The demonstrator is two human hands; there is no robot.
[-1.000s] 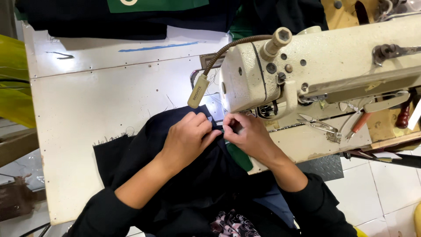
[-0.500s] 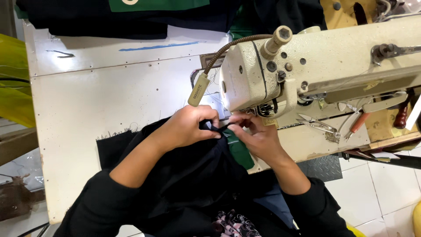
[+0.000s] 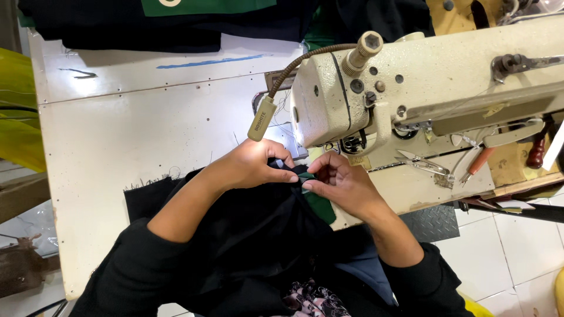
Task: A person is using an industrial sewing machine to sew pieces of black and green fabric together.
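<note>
Landmark: cream sewing machine [image 3: 435, 82].

- Lamp head [image 3: 261, 119] on the gooseneck, just left of the machine's end: beige, tube-shaped, with a thin strip of dark lettering along its side.
- Green panel [image 3: 205, 6] on dark folded cloth, far left above the machine at the table's back edge: rectangular, with part of a white mark, cut off by the frame.
- No packages or screens seen.

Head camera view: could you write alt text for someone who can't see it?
Seen from above, a person's left hand and right hand pinch black fabric with a green piece in front of a cream sewing machine on a white table. Scissors lie on the machine bed.
</note>
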